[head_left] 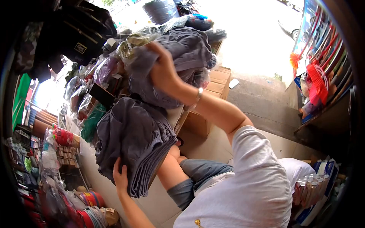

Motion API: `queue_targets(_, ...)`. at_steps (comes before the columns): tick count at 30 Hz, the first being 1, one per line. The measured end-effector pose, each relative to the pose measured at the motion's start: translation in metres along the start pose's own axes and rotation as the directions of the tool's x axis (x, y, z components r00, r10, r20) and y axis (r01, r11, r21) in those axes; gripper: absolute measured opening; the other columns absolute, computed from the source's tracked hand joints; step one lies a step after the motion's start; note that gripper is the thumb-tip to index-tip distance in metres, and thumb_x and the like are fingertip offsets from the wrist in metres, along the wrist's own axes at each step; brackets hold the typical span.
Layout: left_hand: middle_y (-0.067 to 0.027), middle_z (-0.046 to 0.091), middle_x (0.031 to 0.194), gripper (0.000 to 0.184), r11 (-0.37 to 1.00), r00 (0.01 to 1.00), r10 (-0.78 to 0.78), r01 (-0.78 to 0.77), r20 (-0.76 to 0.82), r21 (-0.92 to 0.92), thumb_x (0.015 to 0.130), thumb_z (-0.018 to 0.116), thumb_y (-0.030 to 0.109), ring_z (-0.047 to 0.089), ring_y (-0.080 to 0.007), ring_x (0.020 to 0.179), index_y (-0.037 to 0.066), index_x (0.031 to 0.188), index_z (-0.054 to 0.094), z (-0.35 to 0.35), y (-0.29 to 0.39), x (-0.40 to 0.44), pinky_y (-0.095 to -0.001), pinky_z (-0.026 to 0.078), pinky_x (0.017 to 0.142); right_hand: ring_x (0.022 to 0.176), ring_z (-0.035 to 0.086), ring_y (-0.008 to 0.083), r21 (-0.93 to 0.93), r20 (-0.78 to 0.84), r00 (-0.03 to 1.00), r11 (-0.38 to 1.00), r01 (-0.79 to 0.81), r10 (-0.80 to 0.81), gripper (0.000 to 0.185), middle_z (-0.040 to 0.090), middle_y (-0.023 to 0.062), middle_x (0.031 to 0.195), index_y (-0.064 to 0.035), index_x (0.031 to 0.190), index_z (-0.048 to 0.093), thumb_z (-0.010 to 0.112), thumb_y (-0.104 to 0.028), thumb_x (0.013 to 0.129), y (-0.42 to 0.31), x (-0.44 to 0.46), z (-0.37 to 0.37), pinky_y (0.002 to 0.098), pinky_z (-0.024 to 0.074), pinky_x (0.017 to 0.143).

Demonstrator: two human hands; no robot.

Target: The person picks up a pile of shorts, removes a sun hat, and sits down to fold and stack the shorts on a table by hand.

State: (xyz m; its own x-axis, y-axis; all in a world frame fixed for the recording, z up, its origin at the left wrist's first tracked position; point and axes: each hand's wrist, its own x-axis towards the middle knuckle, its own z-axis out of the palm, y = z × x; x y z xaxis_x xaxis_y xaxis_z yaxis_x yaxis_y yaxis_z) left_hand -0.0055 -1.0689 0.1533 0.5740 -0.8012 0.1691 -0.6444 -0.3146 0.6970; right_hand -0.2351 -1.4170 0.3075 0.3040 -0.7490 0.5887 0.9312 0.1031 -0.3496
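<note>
A thick stack of folded dark grey garments lies in front of my knees, its layered folds showing along the near right side. My left hand rests against the near edge of this stack, thumb and fingers apart. Farther up, my right hand, blurred by motion, grips a piece of grey cloth. A second heap of the same grey garments lies beside and beyond it. The garments' exact kind cannot be made out. My right wrist wears a bracelet.
Plastic-wrapped clothing packs pile up behind the stacks. Cardboard boxes stand to the right, before a grey step. Black bags hang at upper left. Racks of goods line both sides; drink cans stand at lower right.
</note>
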Motion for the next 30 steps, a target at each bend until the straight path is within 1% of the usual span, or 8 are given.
queue_targets(2,-0.0156,0.053,0.133,0.059,0.986,0.999,0.017,-0.025,-0.049,-0.164,0.09,0.061,0.017,0.048,-0.0291,0.126,-0.001,0.141,0.039,0.006,0.025,-0.004,-0.0366,0.034,0.107,0.082,0.065,0.0177,-0.513,0.342,0.884,0.725,0.459,-0.318,0.016,0.065,0.0083,0.09,0.0027,0.098,0.059,0.06,0.008,0.083,0.009,-0.023,0.029,0.0313,0.052,0.073)
queue_targets(4,-0.0145,0.051,0.131,0.065,0.899,0.976,0.151,-0.2,-0.154,-0.388,0.089,0.066,0.021,0.047,-0.0252,0.123,0.002,0.143,0.035,0.018,0.073,-0.012,-0.0373,0.036,0.105,0.084,0.066,0.0269,-0.426,0.541,0.812,0.76,0.491,-0.221,0.027,0.064,0.0143,0.091,0.0002,0.101,0.06,0.069,-0.001,0.076,0.021,-0.054,0.056,0.0347,0.0521,0.075)
queue_targets(8,-0.0135,0.052,0.123,0.051,0.893,0.655,0.409,-0.431,-0.635,0.131,0.09,0.063,0.025,0.049,-0.0239,0.115,0.003,0.132,0.044,0.036,0.126,-0.036,-0.0397,0.041,0.098,0.079,0.064,0.036,-0.437,0.674,0.715,0.88,0.187,0.183,0.019,0.066,0.0159,0.083,-0.0033,0.091,0.061,0.065,-0.018,0.079,0.043,-0.124,0.106,0.042,0.0508,0.068)
queue_targets(17,-0.0153,0.061,0.115,0.028,0.55,0.198,0.741,-0.729,-0.642,0.409,0.089,0.055,0.018,0.056,-0.0313,0.11,0.005,0.113,0.058,-0.023,0.163,-0.095,-0.0436,0.046,0.091,0.082,0.062,0.0362,-0.052,0.816,0.539,0.956,-0.288,0.207,0.024,0.062,0.0183,0.084,0.0028,0.09,0.058,0.061,-0.021,0.089,0.049,-0.187,0.164,0.0386,0.0485,0.071)
queue_targets(21,-0.0161,0.065,0.111,0.023,0.564,0.153,0.739,-0.673,-0.656,0.479,0.089,0.052,0.015,0.058,-0.0346,0.108,0.007,0.105,0.065,-0.052,0.161,-0.138,-0.0454,0.048,0.088,0.086,0.062,0.0375,0.033,0.824,0.535,0.927,-0.372,0.185,0.024,0.061,0.0193,0.086,0.0023,0.099,0.057,0.063,-0.018,0.087,0.067,-0.218,0.176,0.0388,0.0483,0.074)
queue_targets(23,-0.0114,0.051,0.101,0.02,0.8,0.305,0.53,-0.489,-0.791,0.348,0.094,0.049,0.023,0.053,-0.0252,0.092,0.004,0.102,0.051,-0.066,0.158,-0.179,-0.0374,0.045,0.083,0.088,0.062,0.0378,-0.199,0.849,0.342,0.843,-0.499,0.402,0.035,0.062,0.0175,0.091,-0.0019,0.113,0.052,0.064,-0.01,0.082,0.066,-0.219,0.171,0.0399,0.0485,0.075)
queue_targets(26,-0.0103,0.053,0.1,0.025,0.913,0.116,0.332,-0.29,-0.936,0.288,0.091,0.055,0.021,0.053,-0.0228,0.089,0.002,0.108,0.052,-0.084,0.134,-0.214,-0.0366,0.048,0.08,0.098,0.059,0.0336,-0.375,0.887,0.288,0.927,-0.006,0.361,0.055,0.058,0.0142,0.104,-0.0081,0.125,0.048,0.062,-0.002,0.072,0.089,-0.245,0.158,0.0406,0.0487,0.082)
queue_targets(30,-0.011,0.056,0.102,0.027,0.978,-0.085,0.193,-0.064,-0.978,0.199,0.083,0.059,0.008,0.056,-0.0233,0.094,0.0,0.109,0.055,-0.107,0.097,-0.288,-0.0374,0.049,0.083,0.092,0.065,0.0322,-0.704,0.71,0.004,0.708,0.055,0.705,0.047,0.066,0.0133,0.1,-0.0086,0.119,0.06,0.067,-0.004,0.073,0.133,-0.277,0.11,0.0399,0.0532,0.079)
